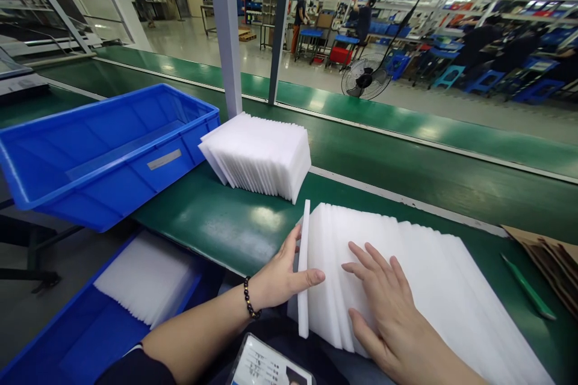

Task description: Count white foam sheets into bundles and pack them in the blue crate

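A long row of white foam sheets [406, 271], standing on edge and leaning together, lies on the green work surface in front of me. At its left end one foam sheet [304, 289] stands slightly apart from the others. My left hand [282, 274] has that sheet between the thumb on its right face and the fingers on its left. Over the row, my right hand [383, 295] is open with fingers spread, at or just above the sheets' top edges; contact is hard to tell. A second block of white foam sheets [262, 150] sits farther back to the left.
An open blue bin [180, 132] stands at the left. Below it, another blue bin [97, 349] holds a foam stack [147, 277]. A green pen-like tool [528, 289] and brown cardboard [548, 252] lie at right. Uprights [226, 36] rise behind; a fan [365, 77] and people are beyond.
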Demonstrator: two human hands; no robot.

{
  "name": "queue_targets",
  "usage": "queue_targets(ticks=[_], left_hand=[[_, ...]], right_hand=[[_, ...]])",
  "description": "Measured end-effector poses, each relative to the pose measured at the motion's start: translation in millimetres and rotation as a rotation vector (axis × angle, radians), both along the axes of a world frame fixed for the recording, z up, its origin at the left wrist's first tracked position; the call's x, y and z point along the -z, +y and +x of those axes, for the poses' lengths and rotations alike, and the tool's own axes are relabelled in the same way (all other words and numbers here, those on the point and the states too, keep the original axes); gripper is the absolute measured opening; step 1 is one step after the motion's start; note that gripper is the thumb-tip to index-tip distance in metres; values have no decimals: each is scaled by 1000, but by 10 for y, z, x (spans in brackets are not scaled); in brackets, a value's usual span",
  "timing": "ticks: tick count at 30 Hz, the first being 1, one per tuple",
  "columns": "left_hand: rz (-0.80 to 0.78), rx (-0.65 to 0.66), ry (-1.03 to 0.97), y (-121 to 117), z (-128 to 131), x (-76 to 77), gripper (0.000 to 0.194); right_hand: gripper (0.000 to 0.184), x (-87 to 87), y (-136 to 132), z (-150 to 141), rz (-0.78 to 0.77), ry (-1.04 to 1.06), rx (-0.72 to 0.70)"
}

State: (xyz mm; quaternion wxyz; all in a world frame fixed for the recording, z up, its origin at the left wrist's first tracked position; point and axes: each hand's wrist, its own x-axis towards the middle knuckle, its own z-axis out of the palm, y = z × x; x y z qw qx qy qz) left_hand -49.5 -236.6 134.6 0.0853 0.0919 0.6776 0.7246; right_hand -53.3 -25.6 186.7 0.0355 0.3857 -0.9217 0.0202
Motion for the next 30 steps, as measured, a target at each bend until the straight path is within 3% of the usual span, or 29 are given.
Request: queue_targets(ticks=[5, 13, 18, 22, 24, 26, 28, 30], left_hand=[[-27, 5, -12, 28, 10, 2, 89], [-36, -10, 21, 126, 26, -22, 85], [-49, -26, 50, 201, 32, -16, 76], [-70, -32, 4, 269, 39, -22, 73], [-59, -15, -120, 295, 37, -29, 78], [-71, 0, -230, 314, 31, -33, 80], [-108, -12, -261, 330, 21, -25, 79], [-136, -41, -271, 348, 8, -1, 77]], right_hand=[[26, 4, -87, 17, 25, -15, 34], [48, -32, -147, 50, -23, -62, 95], [38, -36, -136, 76, -35, -68, 114], [50, -110, -59, 142, -75, -155, 52], [63, -216, 119, 93, -161, -250, 11], [66, -335, 470, -64, -330, -316, 68], [56, -406, 980, -305, -542, -305, 276], [55, -383, 1542, -549, -671, -260, 669]])
